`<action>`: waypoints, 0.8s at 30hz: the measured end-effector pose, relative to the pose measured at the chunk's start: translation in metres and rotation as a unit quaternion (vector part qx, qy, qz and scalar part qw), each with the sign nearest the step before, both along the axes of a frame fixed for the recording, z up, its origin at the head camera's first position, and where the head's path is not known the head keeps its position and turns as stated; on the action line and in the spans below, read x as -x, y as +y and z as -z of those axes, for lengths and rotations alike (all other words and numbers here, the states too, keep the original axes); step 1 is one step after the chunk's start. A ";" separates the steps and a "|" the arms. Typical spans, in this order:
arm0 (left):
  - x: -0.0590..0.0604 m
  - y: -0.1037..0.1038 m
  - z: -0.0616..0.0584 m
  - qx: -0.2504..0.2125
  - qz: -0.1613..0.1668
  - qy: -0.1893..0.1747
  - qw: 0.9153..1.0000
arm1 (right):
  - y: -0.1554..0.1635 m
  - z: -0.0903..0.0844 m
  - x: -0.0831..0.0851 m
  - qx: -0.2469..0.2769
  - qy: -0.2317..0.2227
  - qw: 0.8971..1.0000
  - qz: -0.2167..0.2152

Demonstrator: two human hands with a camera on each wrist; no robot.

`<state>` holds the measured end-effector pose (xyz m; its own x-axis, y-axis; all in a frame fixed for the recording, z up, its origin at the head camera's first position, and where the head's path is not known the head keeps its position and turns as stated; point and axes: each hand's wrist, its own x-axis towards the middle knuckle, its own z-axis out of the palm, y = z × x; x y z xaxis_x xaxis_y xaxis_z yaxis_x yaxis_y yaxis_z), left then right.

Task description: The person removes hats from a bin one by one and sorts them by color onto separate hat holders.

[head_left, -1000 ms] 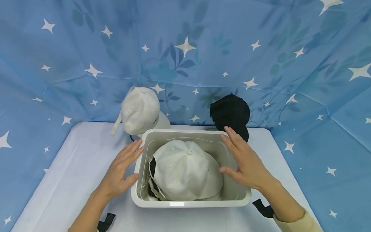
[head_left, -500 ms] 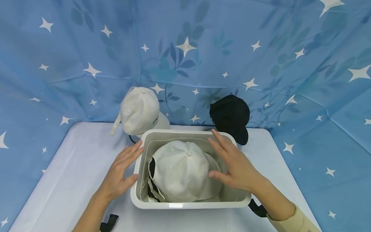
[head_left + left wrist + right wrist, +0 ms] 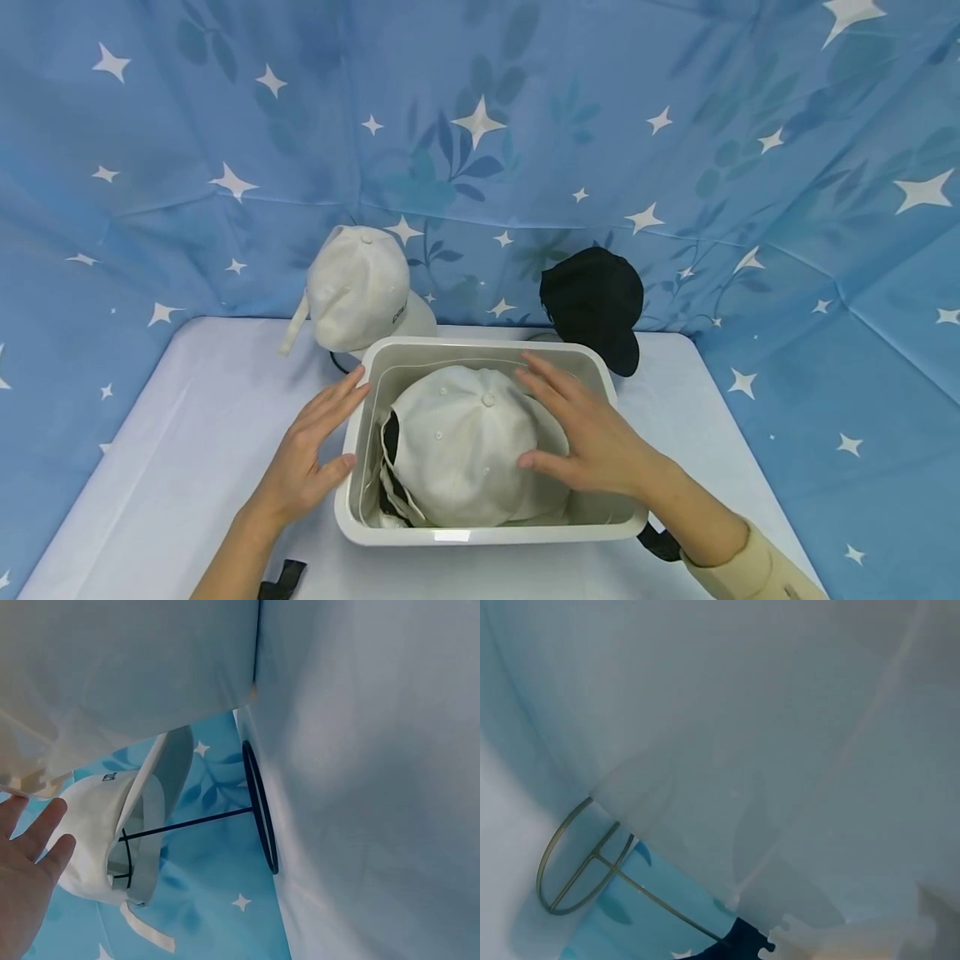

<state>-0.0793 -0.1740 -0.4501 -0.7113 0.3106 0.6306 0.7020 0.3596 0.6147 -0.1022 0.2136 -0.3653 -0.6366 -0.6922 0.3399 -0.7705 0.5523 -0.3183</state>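
A pale plastic bin (image 3: 390, 536) stands at the middle of the table with off-white baseball caps nested inside it. The top cap (image 3: 465, 450) has its brim toward the right, and a dark edge shows at its back. My left hand (image 3: 300, 458) lies along the bin's left rim with extended fingers; in the left wrist view its fingers (image 3: 45, 832) are spread beside the bin. Over the bin's right side, above the cap's brim, hovers my right hand (image 3: 600, 442), fingers extended and holding nothing. Whether it touches the cap cannot be told.
Behind the bin, a white cap (image 3: 358, 287) hangs on a black wire stand (image 3: 191, 822) at the left. A black cap (image 3: 592, 304) sits at the right on a brass-coloured wire stand (image 3: 592, 855). A blue starry curtain (image 3: 480, 183) closes off the table's back and sides.
My right hand has moved left, from the bin's right rim to above the cap's brim. The left hand stays at the left rim. The view has shifted slightly.
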 end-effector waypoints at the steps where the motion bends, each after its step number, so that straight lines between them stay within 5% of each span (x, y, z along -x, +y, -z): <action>1: 0.000 0.000 0.000 -0.001 0.000 -0.001 1.000 | -0.001 0.000 0.000 0.000 -0.006 1.000 -0.001; 24: 0.000 0.003 0.007 -0.043 0.016 -0.017 0.999 | -0.014 0.006 0.004 0.020 -0.054 0.998 0.021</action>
